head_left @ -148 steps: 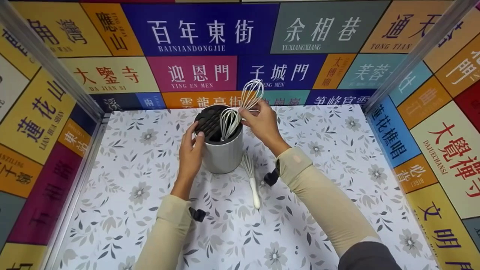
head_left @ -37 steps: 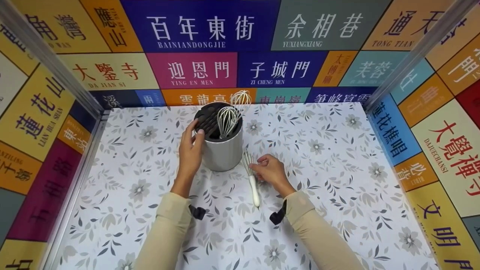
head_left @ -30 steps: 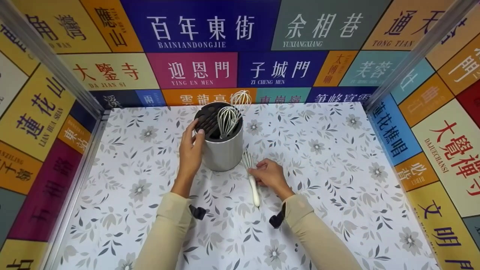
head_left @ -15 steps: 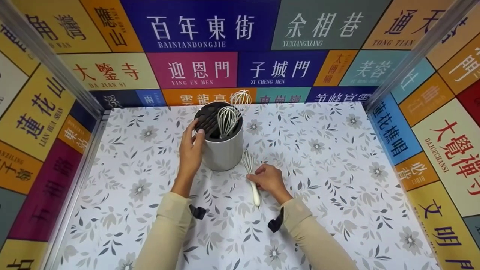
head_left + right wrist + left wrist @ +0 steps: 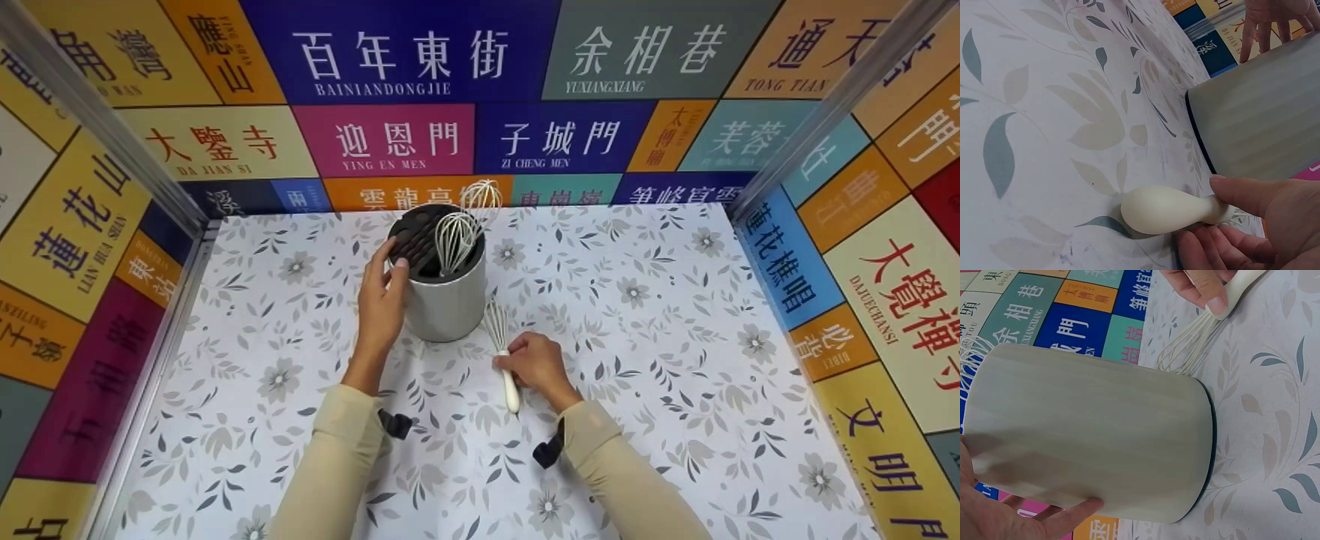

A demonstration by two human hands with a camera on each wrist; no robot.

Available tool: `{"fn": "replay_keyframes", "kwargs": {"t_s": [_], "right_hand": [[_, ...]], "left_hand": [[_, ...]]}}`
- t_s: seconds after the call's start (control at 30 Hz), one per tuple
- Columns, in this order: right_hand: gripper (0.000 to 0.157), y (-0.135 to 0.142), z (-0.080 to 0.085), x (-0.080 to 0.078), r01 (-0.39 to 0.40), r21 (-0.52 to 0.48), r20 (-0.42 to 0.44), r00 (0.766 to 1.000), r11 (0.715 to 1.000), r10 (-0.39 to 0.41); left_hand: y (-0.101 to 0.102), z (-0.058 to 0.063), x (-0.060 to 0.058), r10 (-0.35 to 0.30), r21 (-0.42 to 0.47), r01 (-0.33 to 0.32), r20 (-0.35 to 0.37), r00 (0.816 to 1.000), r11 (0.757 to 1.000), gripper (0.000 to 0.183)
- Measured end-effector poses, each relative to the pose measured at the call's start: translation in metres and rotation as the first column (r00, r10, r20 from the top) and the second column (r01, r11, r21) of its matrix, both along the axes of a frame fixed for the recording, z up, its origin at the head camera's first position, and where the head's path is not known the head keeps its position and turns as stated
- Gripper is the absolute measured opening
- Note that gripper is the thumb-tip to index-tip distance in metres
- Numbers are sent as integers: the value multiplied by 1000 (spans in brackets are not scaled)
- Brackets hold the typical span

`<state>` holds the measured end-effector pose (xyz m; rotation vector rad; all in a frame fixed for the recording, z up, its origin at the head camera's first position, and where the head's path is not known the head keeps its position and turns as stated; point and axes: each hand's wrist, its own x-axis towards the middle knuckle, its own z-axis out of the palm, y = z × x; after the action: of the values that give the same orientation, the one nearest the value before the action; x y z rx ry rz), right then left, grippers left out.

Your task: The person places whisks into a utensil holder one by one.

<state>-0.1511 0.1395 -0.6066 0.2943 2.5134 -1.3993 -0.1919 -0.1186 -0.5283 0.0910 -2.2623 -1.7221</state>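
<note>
A grey cylindrical utensil holder [image 5: 448, 311] stands upright, with a black slotted insert [image 5: 414, 232] in its top. Two wire whisks stand in it: a nearer whisk [image 5: 454, 240] and a farther whisk [image 5: 486, 195]. My left hand [image 5: 381, 307] rests against the holder's left side near the rim, its fingers fairly straight in the left wrist view. A third whisk, with a cream handle [image 5: 1159, 209], lies on the cloth in front of the holder. My right hand [image 5: 536, 365] pinches its neck between thumb and fingers, the handle's end pointing toward me.
A white leaf-patterned cloth [image 5: 285, 450] covers the table. Colourful panels with lettering [image 5: 405, 142] wall in the back and both sides, with metal posts [image 5: 810, 112] at the corners.
My right hand has let go of the farther whisk at the holder, come down to the lying whisk and slid along it to its neck. My left hand has stayed at the holder.
</note>
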Motion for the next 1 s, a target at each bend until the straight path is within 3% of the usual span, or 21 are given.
{"fn": "replay_keyframes", "kwargs": {"t_s": [0.47, 0.53, 1.0], "right_hand": [[23, 3, 3, 0, 7, -18, 64, 998, 1000, -6], [22, 4, 3, 0, 6, -29, 67, 998, 1000, -4], [25, 9, 10, 2, 69, -175, 138, 989, 982, -45]], "left_hand": [[1, 2, 1, 0, 10, 0, 4, 1000, 1000, 46], [2, 6, 3, 0, 22, 0, 4, 1000, 1000, 45], [1, 1, 0, -6, 5, 6, -4, 1000, 1000, 46]]}}
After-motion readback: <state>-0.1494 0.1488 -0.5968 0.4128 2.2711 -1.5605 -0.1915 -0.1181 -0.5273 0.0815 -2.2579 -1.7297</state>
